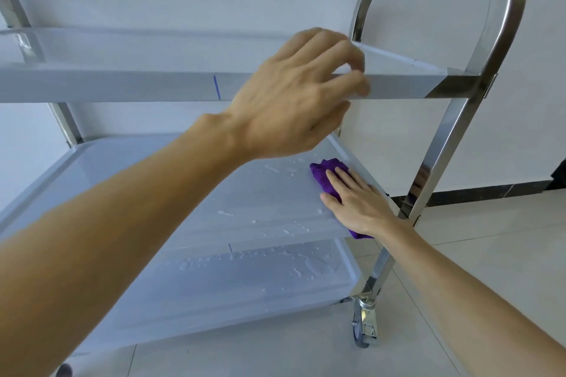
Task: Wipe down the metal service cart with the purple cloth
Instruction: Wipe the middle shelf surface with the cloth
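Mid-wipe on the middle shelf [245, 193] of the metal service cart [453, 119]. Right hand [358, 202] laid flat, fingers straight, pressing the purple cloth [324, 174] against that shelf's right end. Left hand [294, 95] up at the top shelf [122, 86], fingers loosely curled over its front rim; actual grip impossible to tell. Droplets left on the middle shelf and bottom shelf [245, 278], so probably plenty unwiped. Counted: three shelves, one cloth, one caster [364, 327] plainly visible.
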